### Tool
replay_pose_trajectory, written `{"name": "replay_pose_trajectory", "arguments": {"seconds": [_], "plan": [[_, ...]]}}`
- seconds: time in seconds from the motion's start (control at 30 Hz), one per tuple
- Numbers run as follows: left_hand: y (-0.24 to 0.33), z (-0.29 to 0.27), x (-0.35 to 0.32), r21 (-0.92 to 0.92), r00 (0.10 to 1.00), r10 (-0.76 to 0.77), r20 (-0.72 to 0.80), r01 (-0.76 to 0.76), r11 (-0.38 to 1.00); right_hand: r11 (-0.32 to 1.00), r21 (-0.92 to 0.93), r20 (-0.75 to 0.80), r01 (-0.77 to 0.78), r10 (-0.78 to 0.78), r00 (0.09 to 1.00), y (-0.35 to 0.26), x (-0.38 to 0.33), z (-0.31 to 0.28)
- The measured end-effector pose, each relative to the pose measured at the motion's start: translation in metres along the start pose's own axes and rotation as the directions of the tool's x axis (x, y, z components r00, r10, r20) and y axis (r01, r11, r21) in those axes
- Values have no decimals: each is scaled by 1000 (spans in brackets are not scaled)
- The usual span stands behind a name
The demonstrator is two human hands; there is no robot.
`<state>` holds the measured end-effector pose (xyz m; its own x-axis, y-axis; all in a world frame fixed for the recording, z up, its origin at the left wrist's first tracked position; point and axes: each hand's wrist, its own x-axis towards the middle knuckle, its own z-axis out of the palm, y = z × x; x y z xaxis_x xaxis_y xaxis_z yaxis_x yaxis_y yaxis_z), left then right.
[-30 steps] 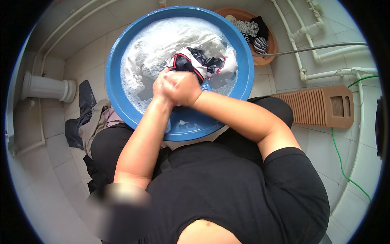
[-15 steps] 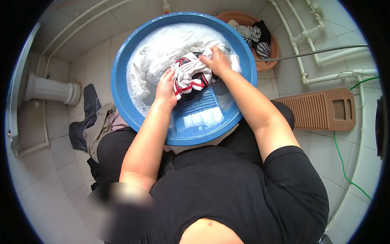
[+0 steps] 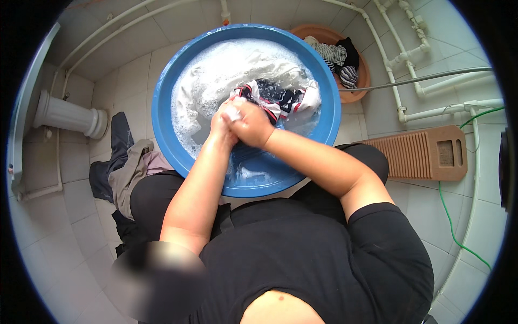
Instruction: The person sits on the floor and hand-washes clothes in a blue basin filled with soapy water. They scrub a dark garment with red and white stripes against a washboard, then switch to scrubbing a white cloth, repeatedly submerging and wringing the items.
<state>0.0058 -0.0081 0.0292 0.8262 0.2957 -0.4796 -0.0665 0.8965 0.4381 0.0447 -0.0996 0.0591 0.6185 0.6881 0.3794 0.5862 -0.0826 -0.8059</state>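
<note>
A large blue washtub (image 3: 162, 140) with a ribbed slope at its near side holds foamy water. In it lies a wet black-and-white garment with red trim (image 3: 278, 97), bunched toward the right. My left hand (image 3: 220, 123) is closed on the garment's left end, above the near-left part of the water. My right hand (image 3: 252, 125), slightly blurred, presses against the left one, its fingers curled round the same end. A bit of white shows between the hands; cloth or foam, I cannot tell which. Pale soaked cloth (image 3: 202, 81) floats under suds behind them.
An orange-brown basin (image 3: 360, 96) with striped and black clothes stands behind the tub at the right. A brown washboard (image 3: 415, 154) lies right of my knee. Dark and beige clothes (image 3: 127, 175) lie left on the tiles. White pipes (image 3: 396, 97), a grey hose and a green cord run along the right.
My right hand has moved left and nearer to me, joining my left hand. The garment, bunched between the hands before, now spreads to the right across the water.
</note>
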Motion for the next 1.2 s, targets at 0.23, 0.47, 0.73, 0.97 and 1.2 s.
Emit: {"name": "replay_pose_trajectory", "arguments": {"seconds": [0.23, 0.47, 0.73, 0.97, 1.2], "plan": [[-8, 16, -24, 203, 981, -161, -107, 180, 962, 975, -51, -163, -215, 205, 965, 23, 0, -2], [-1, -22, -1, 94, 986, -131, 104, 121, 988, 993, -54, 173, 106, -96, 980, 6, -6, -16], [56, 35, -40, 348, 994, -25, -110, 62, 935, 787, -420, -179, -452, 417, 891, 71, 20, -60], [71, -20, -4, 949, 773, 628, 89, -258, 183, 632, -653, -7, -418, 546, 837, 108, -1, -91], [24, -3, -22, 694, 772, 35, 635, -550, -465, 839, -366, 226, -403, 501, 836, 68, 18, -88]]}}
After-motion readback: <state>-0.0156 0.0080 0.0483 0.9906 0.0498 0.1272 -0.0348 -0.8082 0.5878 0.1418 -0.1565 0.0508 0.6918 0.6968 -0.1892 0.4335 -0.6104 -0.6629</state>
